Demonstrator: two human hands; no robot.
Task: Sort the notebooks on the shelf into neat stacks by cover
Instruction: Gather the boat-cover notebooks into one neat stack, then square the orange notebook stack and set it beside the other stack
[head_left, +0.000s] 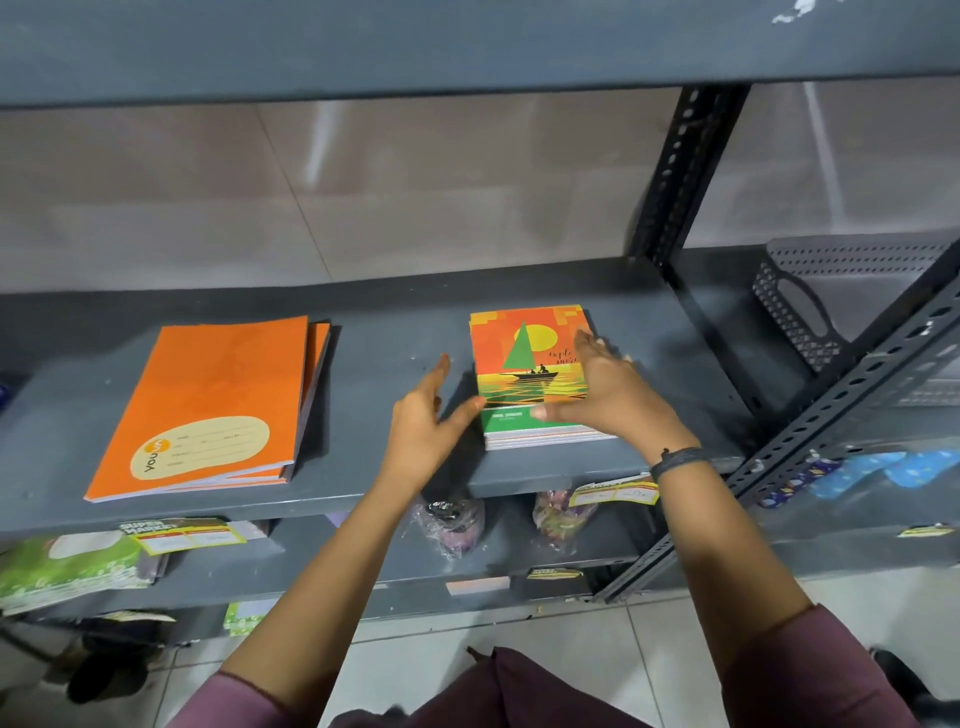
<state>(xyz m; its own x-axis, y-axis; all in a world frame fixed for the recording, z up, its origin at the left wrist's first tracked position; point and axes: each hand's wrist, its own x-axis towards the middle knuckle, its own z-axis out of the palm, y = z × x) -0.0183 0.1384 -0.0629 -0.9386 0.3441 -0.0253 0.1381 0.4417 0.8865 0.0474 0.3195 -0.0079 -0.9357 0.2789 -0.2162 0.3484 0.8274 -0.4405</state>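
Two stacks lie on the grey metal shelf (395, 332). On the left is a stack of plain orange notebooks (208, 405) with a cream label; its lower books stick out slightly to the right. On the right is a stack of notebooks with a sailboat cover (524, 364) in orange, yellow and green. My left hand (431, 421) is open beside that stack's left edge, thumb tip touching its near left corner. My right hand (602, 389) lies flat on the stack's right side, fingers spread over the cover, hiding part of the lettering.
A grey perforated plastic basket (810, 306) sits on the neighbouring shelf at the right, behind a slotted upright post (680, 171). Lower shelves hold packaged goods and yellow price tags (613, 491). The upper shelf board (467, 47) hangs overhead.
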